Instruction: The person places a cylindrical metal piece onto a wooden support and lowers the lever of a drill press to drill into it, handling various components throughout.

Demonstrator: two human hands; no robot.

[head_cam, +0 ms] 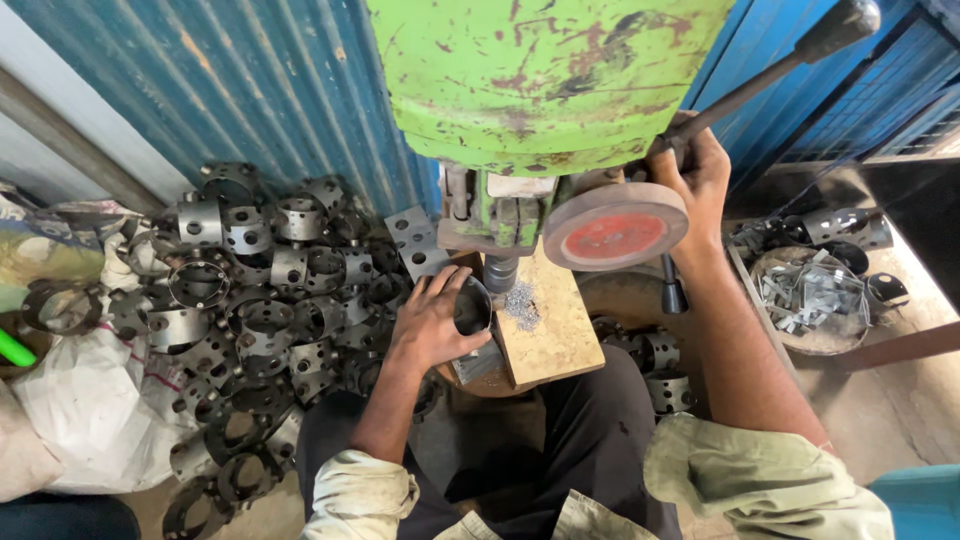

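My left hand [432,322] grips a dark metal ring [473,304] and holds it on a wooden block [550,325] under the drill spindle [499,271] of a green drill press [545,75]. Metal shavings [521,304] lie on the block beside the ring. My right hand [697,175] is closed around the press's feed lever [770,72], which rises to the upper right and ends in a black knob. A round reddish wheel [614,228] sits on the machine just left of my right wrist.
A large heap of perforated metal rings [262,300] lies at the left against a blue corrugated wall [230,85]. White sacks [85,400] sit at the lower left. At the right, a round tray of small metal pieces [805,297] and more rings [660,365].
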